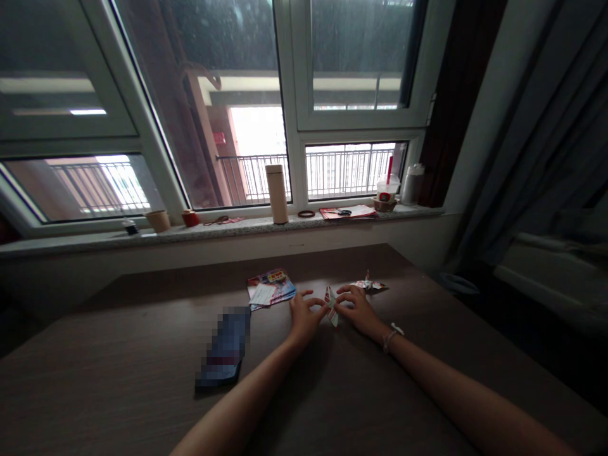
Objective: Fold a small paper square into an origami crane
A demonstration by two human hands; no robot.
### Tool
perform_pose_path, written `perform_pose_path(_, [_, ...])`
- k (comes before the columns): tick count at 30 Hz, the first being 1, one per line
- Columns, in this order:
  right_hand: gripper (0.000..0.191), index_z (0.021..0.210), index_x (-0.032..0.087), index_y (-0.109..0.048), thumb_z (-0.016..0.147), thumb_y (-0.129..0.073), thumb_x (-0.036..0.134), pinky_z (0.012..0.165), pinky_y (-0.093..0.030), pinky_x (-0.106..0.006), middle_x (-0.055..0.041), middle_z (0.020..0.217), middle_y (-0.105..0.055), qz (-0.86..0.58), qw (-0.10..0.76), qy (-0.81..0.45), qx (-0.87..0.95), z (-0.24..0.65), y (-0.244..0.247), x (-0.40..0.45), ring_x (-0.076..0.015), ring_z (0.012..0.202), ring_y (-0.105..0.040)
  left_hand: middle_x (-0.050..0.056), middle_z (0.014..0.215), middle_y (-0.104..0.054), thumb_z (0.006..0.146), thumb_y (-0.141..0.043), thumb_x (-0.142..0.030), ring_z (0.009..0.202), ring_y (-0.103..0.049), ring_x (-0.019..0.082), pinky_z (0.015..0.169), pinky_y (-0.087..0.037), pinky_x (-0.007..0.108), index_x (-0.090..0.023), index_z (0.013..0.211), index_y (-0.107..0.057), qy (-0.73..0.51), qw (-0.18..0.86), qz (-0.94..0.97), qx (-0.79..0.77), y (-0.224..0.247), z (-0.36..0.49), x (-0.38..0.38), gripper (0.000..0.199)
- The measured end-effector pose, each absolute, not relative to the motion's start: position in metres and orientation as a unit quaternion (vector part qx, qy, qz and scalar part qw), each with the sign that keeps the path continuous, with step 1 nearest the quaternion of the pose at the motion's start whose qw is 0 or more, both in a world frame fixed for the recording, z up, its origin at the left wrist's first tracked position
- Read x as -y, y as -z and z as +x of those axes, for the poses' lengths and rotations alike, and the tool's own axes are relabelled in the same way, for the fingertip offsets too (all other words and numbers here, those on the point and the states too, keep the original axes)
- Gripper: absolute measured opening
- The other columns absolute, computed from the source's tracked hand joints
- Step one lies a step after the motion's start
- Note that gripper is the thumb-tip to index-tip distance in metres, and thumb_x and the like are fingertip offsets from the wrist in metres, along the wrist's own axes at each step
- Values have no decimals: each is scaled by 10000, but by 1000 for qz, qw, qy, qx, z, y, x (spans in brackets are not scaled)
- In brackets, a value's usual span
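Note:
Between my two hands is a small piece of folded paper [331, 297], white with red stripes and a pointed, diamond-like outline. My left hand [304, 315] pinches its left side between thumb and forefinger. From the other side, my right hand [360, 308] grips it with thumb and fingertips; a thin bracelet [387, 340] circles that wrist. Just beyond my right hand sits a folded paper crane [368, 283] in similar red and white paper, its lower left part close behind my fingers. My fingertips hide some of the piece's edges.
Colourful printed leaflets [272, 287] lie left of my hands, near a blurred-out phone [223, 348] on the brown table [118, 354]. Behind, the window sill holds a beige flask [277, 196], scissors [342, 213] on red papers, a straw cup [388, 188] and a paper cup [158, 221].

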State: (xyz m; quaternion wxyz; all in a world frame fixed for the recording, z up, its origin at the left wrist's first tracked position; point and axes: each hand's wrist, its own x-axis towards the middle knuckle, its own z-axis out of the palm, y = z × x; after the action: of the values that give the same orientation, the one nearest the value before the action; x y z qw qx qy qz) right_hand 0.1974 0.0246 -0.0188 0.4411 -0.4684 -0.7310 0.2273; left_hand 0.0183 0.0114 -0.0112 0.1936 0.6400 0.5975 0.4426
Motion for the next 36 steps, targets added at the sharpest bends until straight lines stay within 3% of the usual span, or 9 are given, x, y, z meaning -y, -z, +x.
perform_pose_path(14, [71,840,264,-728,823,-661,279,1073,-328,-411,-45,1143,-569,-458,416,-217,755,194,21,-25,-242,1175,-445,33,1213,-562,705,-789,-274,1210,-449,267,1086,-329,441,-277,738,-769,-439,185,650,-592,13,21,-10,38])
perform_pose_path(22, [176,750,235,-710,804,-702,402,1061,-340,-419,-57,1102,-590,-471,442,-212,733,198,24,-28,-249,1146,-471,39,1206,-555,719,-776,-233,1208,-448,264,1089,-332,434,-257,746,-766,-452,185,644,-589,13,19,-11,38])
perform_pose_path(36, [126,763,247,-722,826,-672,344,1064,-331,-437,-53,1104,-601,-459,440,-223,739,198,24,-28,-248,1145,-463,49,1196,-567,714,-773,-236,1196,-461,271,1075,-345,443,-250,746,-765,-468,186,637,-584,15,18,-12,36])
